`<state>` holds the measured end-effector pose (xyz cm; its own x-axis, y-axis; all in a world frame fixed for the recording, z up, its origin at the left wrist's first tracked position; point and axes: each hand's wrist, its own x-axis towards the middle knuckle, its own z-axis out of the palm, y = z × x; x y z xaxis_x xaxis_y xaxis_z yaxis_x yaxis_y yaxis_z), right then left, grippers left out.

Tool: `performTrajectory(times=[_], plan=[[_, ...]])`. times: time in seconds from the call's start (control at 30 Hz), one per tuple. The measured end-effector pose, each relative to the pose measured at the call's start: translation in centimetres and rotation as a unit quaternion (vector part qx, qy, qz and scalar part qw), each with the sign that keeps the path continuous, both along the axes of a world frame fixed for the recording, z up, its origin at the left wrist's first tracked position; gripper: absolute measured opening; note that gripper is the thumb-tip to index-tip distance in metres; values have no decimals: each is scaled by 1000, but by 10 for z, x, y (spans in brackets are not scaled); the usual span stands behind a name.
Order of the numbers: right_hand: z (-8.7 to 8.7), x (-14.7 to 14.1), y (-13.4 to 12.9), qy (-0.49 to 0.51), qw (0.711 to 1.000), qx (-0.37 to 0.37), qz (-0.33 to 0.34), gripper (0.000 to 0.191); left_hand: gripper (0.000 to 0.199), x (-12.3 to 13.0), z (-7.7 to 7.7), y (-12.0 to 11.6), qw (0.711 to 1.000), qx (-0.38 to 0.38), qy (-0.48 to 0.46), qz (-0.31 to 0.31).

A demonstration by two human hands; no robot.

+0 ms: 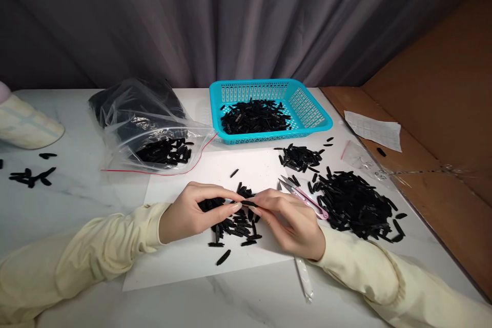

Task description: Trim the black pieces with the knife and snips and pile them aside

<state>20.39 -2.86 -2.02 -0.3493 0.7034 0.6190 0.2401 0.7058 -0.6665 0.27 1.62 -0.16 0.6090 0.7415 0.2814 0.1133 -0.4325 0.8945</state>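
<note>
A small, long black piece [249, 203] is pinched between my two hands above a white paper sheet [172, 256]. My left hand [196, 210] grips its left end with thumb and forefinger. At its right end, the fingertips of my right hand [292, 223] are closed on it. Under my hands lies a loose heap of similar black pieces [234, 225], partly hidden by my fingers. Pink-handled thread snips [305, 197] rest just beyond my right hand, blades pointing left.
Behind stands a turquoise basket [269, 138] holding black pieces. A clear zip bag [154, 128] of them lies at left. More form a big pile [357, 207] and a smaller pile [302, 158] at right. A white wrapped stick [305, 279] lies in front; cardboard [434, 87] borders the right.
</note>
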Motion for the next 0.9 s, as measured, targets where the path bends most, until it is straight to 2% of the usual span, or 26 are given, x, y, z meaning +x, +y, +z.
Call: performTrajectory(times=[0.33, 0.63, 0.9], plan=[[-4, -1, -3, -17, 1000, 14, -7, 25, 14, -3, 2, 1, 992, -112, 57, -5], [2, -3, -3, -27, 999, 46, -10, 23, 13, 0, 6, 4, 967, -247, 67, -8], [-1, -3, -4, -36, 998, 49, -23, 19, 14, -1, 6, 5, 965, -256, 54, -26]])
